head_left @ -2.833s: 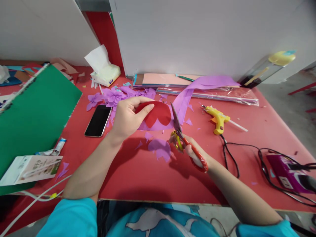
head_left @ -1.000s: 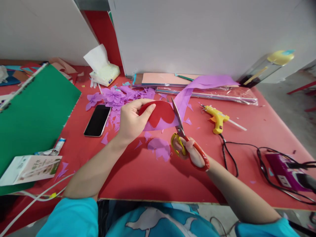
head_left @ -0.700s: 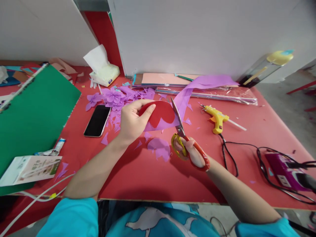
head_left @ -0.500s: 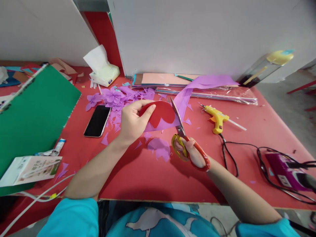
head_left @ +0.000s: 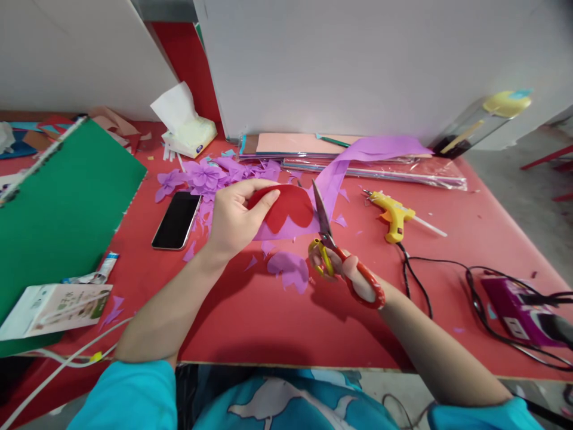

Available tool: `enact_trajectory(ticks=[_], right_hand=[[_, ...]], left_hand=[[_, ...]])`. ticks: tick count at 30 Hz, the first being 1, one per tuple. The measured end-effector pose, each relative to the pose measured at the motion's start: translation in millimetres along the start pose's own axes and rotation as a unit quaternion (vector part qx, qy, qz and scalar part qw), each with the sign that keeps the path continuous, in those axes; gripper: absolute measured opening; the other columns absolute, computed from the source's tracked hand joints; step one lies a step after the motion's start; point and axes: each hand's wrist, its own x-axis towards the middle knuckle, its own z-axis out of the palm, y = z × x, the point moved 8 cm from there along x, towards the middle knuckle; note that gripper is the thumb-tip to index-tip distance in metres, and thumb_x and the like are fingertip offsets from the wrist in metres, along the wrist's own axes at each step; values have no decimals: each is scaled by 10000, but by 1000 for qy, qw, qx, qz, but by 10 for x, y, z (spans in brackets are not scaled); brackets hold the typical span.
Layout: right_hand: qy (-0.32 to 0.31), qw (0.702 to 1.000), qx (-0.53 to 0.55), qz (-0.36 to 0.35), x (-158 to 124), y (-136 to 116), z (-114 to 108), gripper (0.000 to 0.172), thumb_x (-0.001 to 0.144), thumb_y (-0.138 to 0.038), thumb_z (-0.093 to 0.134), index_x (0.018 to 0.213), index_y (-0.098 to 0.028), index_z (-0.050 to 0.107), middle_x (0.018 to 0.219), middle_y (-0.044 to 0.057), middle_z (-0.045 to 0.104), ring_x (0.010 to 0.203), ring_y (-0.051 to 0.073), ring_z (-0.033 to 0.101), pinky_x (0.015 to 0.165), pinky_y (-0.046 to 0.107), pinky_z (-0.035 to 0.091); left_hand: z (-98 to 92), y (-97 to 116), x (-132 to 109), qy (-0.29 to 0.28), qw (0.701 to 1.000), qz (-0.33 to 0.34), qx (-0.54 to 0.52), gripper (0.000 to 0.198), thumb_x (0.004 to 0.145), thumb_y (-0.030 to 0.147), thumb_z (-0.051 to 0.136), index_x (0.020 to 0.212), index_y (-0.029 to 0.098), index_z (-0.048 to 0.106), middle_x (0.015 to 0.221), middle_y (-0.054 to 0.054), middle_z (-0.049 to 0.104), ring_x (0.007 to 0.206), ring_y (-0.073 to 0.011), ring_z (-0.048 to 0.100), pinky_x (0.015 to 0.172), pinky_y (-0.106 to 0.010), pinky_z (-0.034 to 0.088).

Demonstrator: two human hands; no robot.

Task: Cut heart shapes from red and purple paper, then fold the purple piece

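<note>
Between its thumb and fingers my left hand [head_left: 237, 218] pinches a red petal-shaped paper template [head_left: 290, 208] together with the purple paper strip [head_left: 329, 190] behind it. My right hand [head_left: 353, 272] is wrapped in the handles of the scissors [head_left: 326, 230], one loop yellow and one red. Their blades stand parted around the strip at the template's right edge. Below them on the red table lies a cut purple paper piece [head_left: 289, 270] with a notched edge. Purple paper flowers [head_left: 206, 174] and scraps are heaped behind my left hand.
A phone [head_left: 176, 220] lies left of my left wrist, near a green board [head_left: 71, 221]. Tissues [head_left: 190, 134] and packed paper sheets [head_left: 295, 145] are at the back. At right are a yellow glue gun [head_left: 391, 214], its cord and a purple power strip [head_left: 519, 310].
The scissors' blades have opened wider. My left hand has shifted slightly left with the red template and purple strip.
</note>
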Motion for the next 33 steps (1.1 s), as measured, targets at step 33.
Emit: enact_trajectory(ticks=[33], right_hand=[[3, 997, 59, -59, 30, 78, 21, 621, 770, -777, 202, 689, -202, 422, 816, 23, 430, 560, 116, 340, 553, 314, 357]], left_hand=[[155, 28, -100, -35, 999, -18, -26, 116, 793, 217, 617, 867, 173, 695, 853, -21, 730, 788, -131, 679, 758, -229, 548]])
